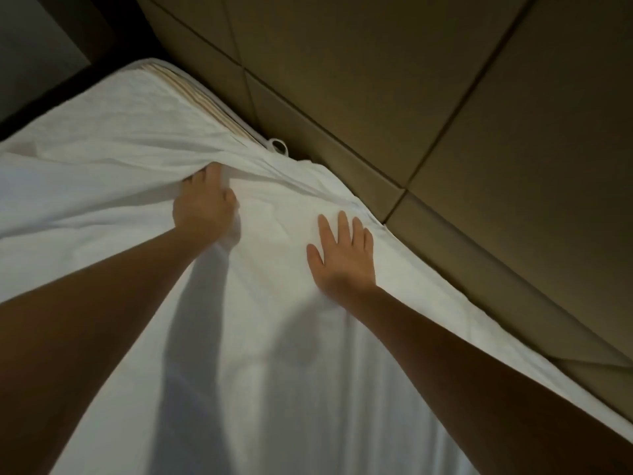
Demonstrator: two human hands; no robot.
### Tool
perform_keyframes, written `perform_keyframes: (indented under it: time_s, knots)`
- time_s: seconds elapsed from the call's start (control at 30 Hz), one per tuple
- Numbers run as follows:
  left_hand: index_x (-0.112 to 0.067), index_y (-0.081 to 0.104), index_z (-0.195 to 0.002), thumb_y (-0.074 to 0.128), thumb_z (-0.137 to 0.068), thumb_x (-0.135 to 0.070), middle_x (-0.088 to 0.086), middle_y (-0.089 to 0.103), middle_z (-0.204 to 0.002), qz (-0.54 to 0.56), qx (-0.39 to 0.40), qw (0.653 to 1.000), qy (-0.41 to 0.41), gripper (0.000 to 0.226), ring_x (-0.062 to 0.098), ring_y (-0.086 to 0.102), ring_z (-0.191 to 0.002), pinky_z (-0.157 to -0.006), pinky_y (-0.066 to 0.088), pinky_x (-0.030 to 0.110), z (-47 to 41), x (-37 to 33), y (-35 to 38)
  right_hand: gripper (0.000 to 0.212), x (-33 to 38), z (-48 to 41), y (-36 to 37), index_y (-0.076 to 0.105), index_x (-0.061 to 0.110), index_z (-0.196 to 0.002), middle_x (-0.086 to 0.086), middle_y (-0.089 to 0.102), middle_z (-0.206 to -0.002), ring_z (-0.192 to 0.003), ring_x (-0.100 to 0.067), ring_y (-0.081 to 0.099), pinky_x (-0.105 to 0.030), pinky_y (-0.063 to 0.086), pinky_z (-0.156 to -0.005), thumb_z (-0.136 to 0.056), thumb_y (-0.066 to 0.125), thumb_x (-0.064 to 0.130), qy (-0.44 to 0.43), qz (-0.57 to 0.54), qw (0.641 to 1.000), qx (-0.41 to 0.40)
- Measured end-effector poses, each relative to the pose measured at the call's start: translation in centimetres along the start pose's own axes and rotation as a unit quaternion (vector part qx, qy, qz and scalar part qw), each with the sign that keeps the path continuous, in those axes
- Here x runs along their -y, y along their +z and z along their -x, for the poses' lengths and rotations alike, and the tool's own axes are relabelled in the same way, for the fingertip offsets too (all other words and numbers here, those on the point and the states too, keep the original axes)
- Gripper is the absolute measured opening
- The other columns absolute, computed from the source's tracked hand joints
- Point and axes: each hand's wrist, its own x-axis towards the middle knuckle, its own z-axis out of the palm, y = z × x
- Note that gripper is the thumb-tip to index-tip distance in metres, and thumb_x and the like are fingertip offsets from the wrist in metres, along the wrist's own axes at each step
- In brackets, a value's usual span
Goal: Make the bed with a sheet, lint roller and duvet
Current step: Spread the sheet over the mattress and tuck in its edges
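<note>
A white sheet (274, 337) covers most of the mattress and lies wrinkled toward the far corner. My left hand (203, 204) grips a bunched fold of the sheet near the head end, fingers curled into the cloth. Flat on the sheet, my right hand (342, 255) presses down with straight spread fingers close to the mattress edge by the headboard. A strip of the mattress's striped side (205, 101) shows uncovered at the far corner. No lint roller or duvet is in view.
A padded tan headboard (411, 97) with dark seams runs along the right side of the bed. A small white loop (278, 145) sticks out at the mattress edge. A dark bed frame and a grey wall lie at the upper left.
</note>
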Motion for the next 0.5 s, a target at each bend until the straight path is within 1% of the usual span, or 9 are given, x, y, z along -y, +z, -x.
perform_keyframes:
  time_s: [0.07, 0.13, 0.17, 0.23, 0.3, 0.33, 0.4, 0.43, 0.5]
  knots:
    - [-0.001, 0.045, -0.121, 0.047, -0.090, -0.015, 0.020, 0.051, -0.119, 0.079, 0.019, 0.996, -0.048, 0.033, 0.036, 0.049, -0.112, -0.094, 0.039, 0.042, -1.7, 0.1, -0.9, 0.059, 1.5, -2.4, -0.2, -0.004, 0.024, -0.151, -0.012, -0.006, -0.158, -0.145, -0.030, -0.009, -0.040, -0.010, -0.115, -0.100, 0.017, 0.046, -0.006, 0.001, 1.000, 0.010]
    - [0.002, 0.033, -0.132, 0.054, -0.090, -0.017, 0.019, 0.042, -0.131, 0.146, 0.003, 0.981, -0.125, 0.051, 0.032, 0.046, -0.119, -0.099, 0.038, 0.036, -2.9, -0.1, -0.8, 0.060, 2.5, -4.5, 0.2, -0.006, 0.026, -0.150, -0.015, -0.003, -0.157, -0.145, -0.033, -0.005, -0.041, -0.009, -0.115, -0.099, 0.015, 0.050, -0.008, 0.015, 1.000, -0.008]
    - [0.003, 0.024, -0.138, 0.057, -0.089, -0.019, 0.021, 0.038, -0.136, 0.172, -0.020, 0.974, -0.149, 0.063, 0.032, 0.046, -0.120, -0.099, 0.041, 0.036, -3.2, -0.2, -0.7, 0.061, 2.6, -4.9, 0.7, -0.007, 0.027, -0.150, -0.016, 0.000, -0.157, -0.144, -0.034, -0.002, -0.042, -0.008, -0.115, -0.097, 0.011, 0.052, -0.007, 0.028, 0.999, -0.026]
    - [-0.003, 0.021, -0.137, 0.059, -0.083, -0.020, 0.021, 0.037, -0.132, 0.200, -0.099, 0.968, -0.118, 0.068, 0.030, 0.053, -0.109, -0.088, 0.050, 0.037, -3.7, 0.1, -1.0, 0.068, 2.7, -5.3, 1.7, -0.003, 0.028, -0.151, -0.018, 0.005, -0.156, -0.144, -0.036, 0.004, -0.044, -0.006, -0.115, -0.088, 0.000, 0.055, -0.009, 0.048, 0.997, -0.065]
    - [-0.016, 0.024, -0.140, 0.065, -0.081, -0.016, 0.016, 0.034, -0.131, 0.142, -0.132, 0.980, -0.049, 0.072, 0.022, 0.051, -0.099, -0.078, 0.049, 0.031, -4.5, 0.3, -1.6, 0.075, 2.4, -5.6, 2.4, 0.004, 0.028, -0.151, -0.017, 0.011, -0.156, -0.143, -0.037, 0.010, -0.044, -0.005, -0.115, -0.082, -0.004, 0.055, -0.011, 0.048, 0.995, -0.083]
    - [-0.025, 0.019, -0.144, 0.068, -0.080, -0.017, 0.015, 0.030, -0.134, 0.082, -0.108, 0.991, -0.017, 0.081, 0.023, 0.049, -0.102, -0.077, 0.049, 0.033, -4.9, 0.2, -1.9, 0.073, 2.3, -5.9, 2.7, 0.010, 0.027, -0.151, -0.018, 0.017, -0.155, -0.142, -0.039, 0.016, -0.045, -0.002, -0.115, -0.084, -0.001, 0.054, -0.010, 0.054, 0.994, -0.097]
    - [-0.033, 0.014, -0.147, 0.072, -0.079, -0.028, 0.015, 0.022, -0.140, -0.032, -0.004, 0.999, 0.013, 0.090, 0.031, 0.041, -0.116, -0.084, 0.048, 0.042, -6.0, -0.1, -2.3, 0.065, 2.4, -6.3, 3.2, 0.034, 0.021, -0.146, -0.022, 0.039, -0.144, -0.130, -0.042, 0.039, -0.052, 0.020, -0.111, -0.091, 0.013, 0.050, -0.003, 0.067, 0.986, -0.151]
    - [-0.029, 0.019, -0.146, 0.071, -0.080, -0.036, 0.016, 0.021, -0.141, -0.068, 0.054, 0.996, 0.004, 0.085, 0.034, 0.038, -0.121, -0.089, 0.045, 0.045, -6.7, 0.1, -2.1, 0.061, 2.5, -6.3, 3.4, 0.044, 0.019, -0.140, -0.023, 0.048, -0.136, -0.123, -0.043, 0.048, -0.055, 0.029, -0.106, -0.094, 0.017, 0.047, -0.004, 0.064, 0.984, -0.169]
    - [-0.017, 0.034, -0.138, 0.064, -0.084, -0.045, 0.019, 0.034, -0.135, -0.112, 0.143, 0.983, -0.030, 0.068, 0.037, 0.043, -0.119, -0.094, 0.041, 0.045, -7.6, 0.0, -2.1, 0.060, 2.3, -6.4, 3.6, 0.050, 0.017, -0.136, -0.023, 0.054, -0.131, -0.117, -0.043, 0.053, -0.056, 0.035, -0.102, -0.097, 0.015, 0.046, -0.007, 0.058, 0.983, -0.173]
